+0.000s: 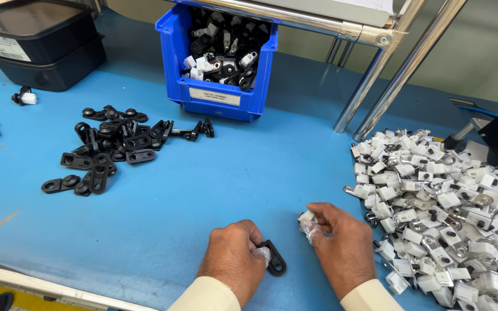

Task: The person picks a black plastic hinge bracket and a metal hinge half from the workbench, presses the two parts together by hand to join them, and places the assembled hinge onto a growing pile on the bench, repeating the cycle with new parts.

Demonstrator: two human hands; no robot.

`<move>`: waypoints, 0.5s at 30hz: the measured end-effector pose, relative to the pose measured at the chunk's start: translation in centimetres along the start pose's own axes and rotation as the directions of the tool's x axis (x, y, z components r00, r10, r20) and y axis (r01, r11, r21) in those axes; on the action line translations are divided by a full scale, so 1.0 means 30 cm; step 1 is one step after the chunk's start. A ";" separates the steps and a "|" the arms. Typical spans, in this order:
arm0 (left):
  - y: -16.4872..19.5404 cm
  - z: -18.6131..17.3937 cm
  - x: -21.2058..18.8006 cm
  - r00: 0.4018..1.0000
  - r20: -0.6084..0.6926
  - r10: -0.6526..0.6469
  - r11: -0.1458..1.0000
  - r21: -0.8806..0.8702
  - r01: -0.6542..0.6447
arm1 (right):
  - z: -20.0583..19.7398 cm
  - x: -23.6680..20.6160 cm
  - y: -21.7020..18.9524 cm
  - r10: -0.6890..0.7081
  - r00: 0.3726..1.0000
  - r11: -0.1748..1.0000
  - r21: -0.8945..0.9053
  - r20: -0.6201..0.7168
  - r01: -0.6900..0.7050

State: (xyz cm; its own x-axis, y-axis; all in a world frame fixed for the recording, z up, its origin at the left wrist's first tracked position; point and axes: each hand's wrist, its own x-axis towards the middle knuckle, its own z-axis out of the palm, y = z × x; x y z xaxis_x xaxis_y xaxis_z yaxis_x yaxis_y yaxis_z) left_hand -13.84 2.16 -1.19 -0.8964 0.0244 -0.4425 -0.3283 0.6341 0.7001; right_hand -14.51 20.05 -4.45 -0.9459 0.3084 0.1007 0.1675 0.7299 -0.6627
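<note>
Near the front edge of a blue tabletop point(249, 173), seen from the head camera, a person's two hands work close together. The left hand point(234, 259) is closed on a black plastic bracket point(274, 258), pinning it flat to the surface, its rounded end poking out to the right. The right hand point(341, 247) has its fingertips pinched on a small white clip point(306, 219), held just off the near-left fringe of a big heap of white clips with metal tabs point(451, 213) that fills the right side. Judging by the pose, one piece of each kind is in hand and not yet joined; the two sit near but apart, so bringing them together would call for careful lining up.

Farther left lies a loose scatter of black brackets point(108, 147). At the far centre stands a blue bin point(174, 63) of mixed black-and-white parts, with dark lidded tubs point(41, 40) at far left and slanted metal frame tubes point(387, 75) at far right. A pale wall closes the background.
</note>
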 end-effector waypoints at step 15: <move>-0.014 0.036 0.017 0.995 0.023 -0.095 0.946 -0.310 0.097 | -0.029 -0.018 0.050 0.037 0.999 0.967 0.251 0.029 -0.043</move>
State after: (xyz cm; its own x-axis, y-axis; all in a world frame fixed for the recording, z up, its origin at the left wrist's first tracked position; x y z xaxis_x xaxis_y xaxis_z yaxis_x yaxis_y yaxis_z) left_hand -13.84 2.75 -2.31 -0.8543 -0.0182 -0.5195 -0.4900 0.3622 0.7929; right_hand -13.51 21.51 -4.84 -0.9466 0.3178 0.0547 0.1329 0.5391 -0.8317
